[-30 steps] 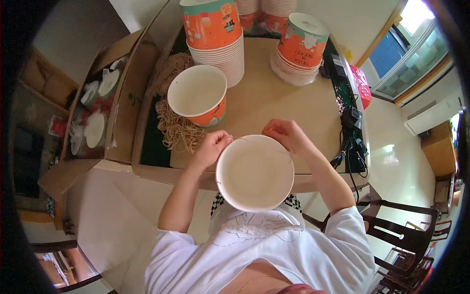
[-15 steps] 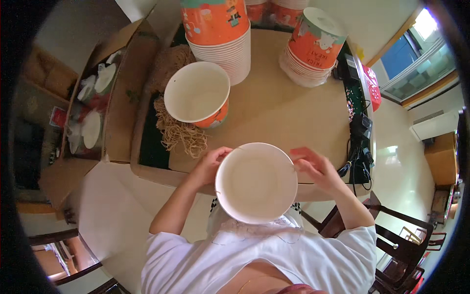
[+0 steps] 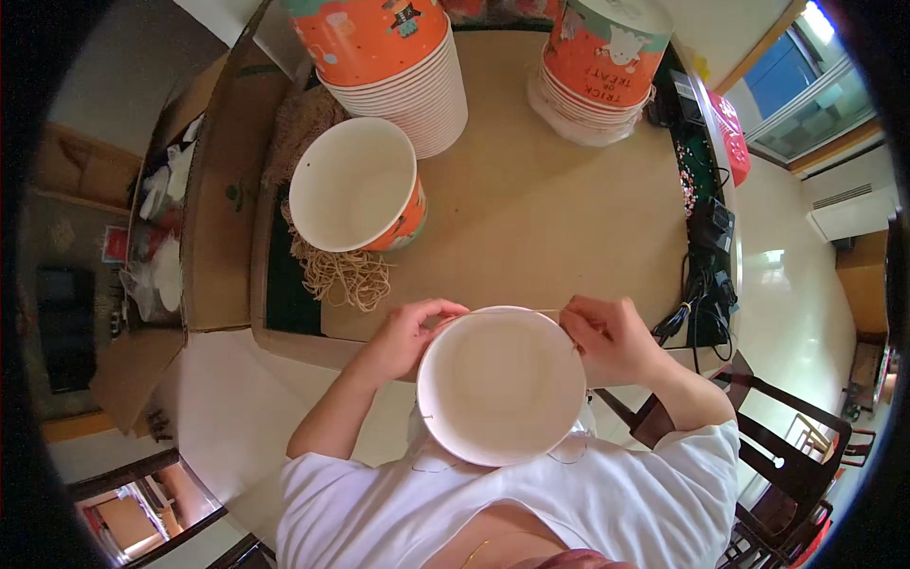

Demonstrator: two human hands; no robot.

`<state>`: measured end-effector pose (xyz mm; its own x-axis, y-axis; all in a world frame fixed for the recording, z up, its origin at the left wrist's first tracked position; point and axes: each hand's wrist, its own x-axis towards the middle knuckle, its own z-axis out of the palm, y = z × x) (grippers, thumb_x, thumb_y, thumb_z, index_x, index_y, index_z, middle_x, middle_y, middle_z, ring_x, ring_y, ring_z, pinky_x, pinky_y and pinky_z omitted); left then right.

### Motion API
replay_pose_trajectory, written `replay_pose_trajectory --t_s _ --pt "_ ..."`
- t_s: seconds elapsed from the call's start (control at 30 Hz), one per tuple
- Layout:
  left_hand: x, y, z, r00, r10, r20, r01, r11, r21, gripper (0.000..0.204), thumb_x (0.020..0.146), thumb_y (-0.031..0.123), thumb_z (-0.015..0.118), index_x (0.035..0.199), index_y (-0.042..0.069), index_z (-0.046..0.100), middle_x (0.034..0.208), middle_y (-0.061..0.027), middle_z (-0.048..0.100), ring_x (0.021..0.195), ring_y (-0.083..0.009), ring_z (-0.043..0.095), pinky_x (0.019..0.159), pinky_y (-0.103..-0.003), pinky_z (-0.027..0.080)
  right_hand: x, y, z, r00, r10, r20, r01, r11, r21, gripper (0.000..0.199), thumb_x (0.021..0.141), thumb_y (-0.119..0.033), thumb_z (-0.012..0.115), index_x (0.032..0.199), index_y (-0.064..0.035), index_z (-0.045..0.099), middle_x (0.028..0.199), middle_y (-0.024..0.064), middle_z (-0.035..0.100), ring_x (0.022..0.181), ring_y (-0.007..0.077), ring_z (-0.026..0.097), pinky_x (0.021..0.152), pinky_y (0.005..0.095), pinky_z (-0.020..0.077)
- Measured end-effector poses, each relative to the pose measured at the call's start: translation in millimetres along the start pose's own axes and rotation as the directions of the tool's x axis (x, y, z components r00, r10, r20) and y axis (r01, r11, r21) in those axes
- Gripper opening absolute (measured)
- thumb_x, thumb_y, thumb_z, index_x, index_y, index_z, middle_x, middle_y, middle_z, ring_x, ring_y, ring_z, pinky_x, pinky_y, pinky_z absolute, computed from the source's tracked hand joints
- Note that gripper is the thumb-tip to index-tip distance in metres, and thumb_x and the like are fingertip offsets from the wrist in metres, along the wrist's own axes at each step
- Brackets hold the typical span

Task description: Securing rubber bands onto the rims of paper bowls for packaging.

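Observation:
I hold a white paper bucket (image 3: 500,384) against my body, its open mouth facing up. My left hand (image 3: 409,332) pinches its rim at the left. My right hand (image 3: 607,334) pinches the rim at the right. A thin string runs along the far rim between the two hands. Beyond them on the tan table (image 3: 550,218) stands an orange paper bucket (image 3: 358,186), open and white inside, beside a bundle of tan strings (image 3: 347,273).
Two stacks of orange buckets stand at the back: one (image 3: 398,57) behind the open bucket, one (image 3: 599,59) farther right. An open cardboard box (image 3: 204,190) lies left of the table. Black cables (image 3: 706,275) hang at the right edge. A dark wooden chair (image 3: 787,455) is at my right.
The view has closed in on the table. Both hands slid along the white bucket's rim, the right hand moving outward to the right side, and a string now spans the far rim.

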<state>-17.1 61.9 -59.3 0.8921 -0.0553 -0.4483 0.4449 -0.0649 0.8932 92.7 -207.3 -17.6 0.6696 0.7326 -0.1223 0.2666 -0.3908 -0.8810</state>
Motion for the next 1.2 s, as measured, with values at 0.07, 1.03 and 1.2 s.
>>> replay_pose_trajectory --t_s 0.07,1.03,1.2 --pt "0.8 -14.3 0.0 0.999 0.024 0.022 -0.023 0.999 -0.041 0.025 0.096 0.018 0.055 0.114 0.001 0.062 0.1 -0.0062 0.068 0.084 -0.0101 0.063 0.073 -0.027 0.053 7.0 11.5 2.2 0.981 -0.074 0.179 0.07 0.997 0.03 0.009 0.088 -0.005 0.053 0.081 0.0001 0.056 0.064 0.0088 0.055 0.052 0.0147 0.052 0.051 0.0276 0.0438" --pt "221.6 325.3 25.7 -0.159 0.985 0.061 -0.536 -0.138 0.833 0.045 0.093 0.014 0.052 0.136 0.006 0.041 0.137 -0.0231 0.04 0.117 -0.0402 0.048 0.095 -0.044 0.044 185.9 -18.0 -257.8 0.31 -0.772 -0.554 0.55 0.621 -0.558 0.069 0.082 0.019 0.035 0.145 -0.0091 0.031 0.144 0.0139 0.039 0.128 0.0306 0.045 0.093 0.0351 0.0497" --pt "281.4 280.1 28.8 0.079 0.997 -0.022 -0.543 0.061 0.837 0.048 0.091 0.008 0.05 0.137 0.006 0.037 0.137 -0.0247 0.039 0.123 -0.0407 0.043 0.101 -0.044 0.04 212.1 38.2 -248.5 0.434 -0.741 -0.511 0.413 0.669 -0.618 0.077 0.074 0.02 0.04 0.144 -0.0125 0.034 0.146 0.0163 0.037 0.13 0.0344 0.042 0.091 0.0356 0.0513"
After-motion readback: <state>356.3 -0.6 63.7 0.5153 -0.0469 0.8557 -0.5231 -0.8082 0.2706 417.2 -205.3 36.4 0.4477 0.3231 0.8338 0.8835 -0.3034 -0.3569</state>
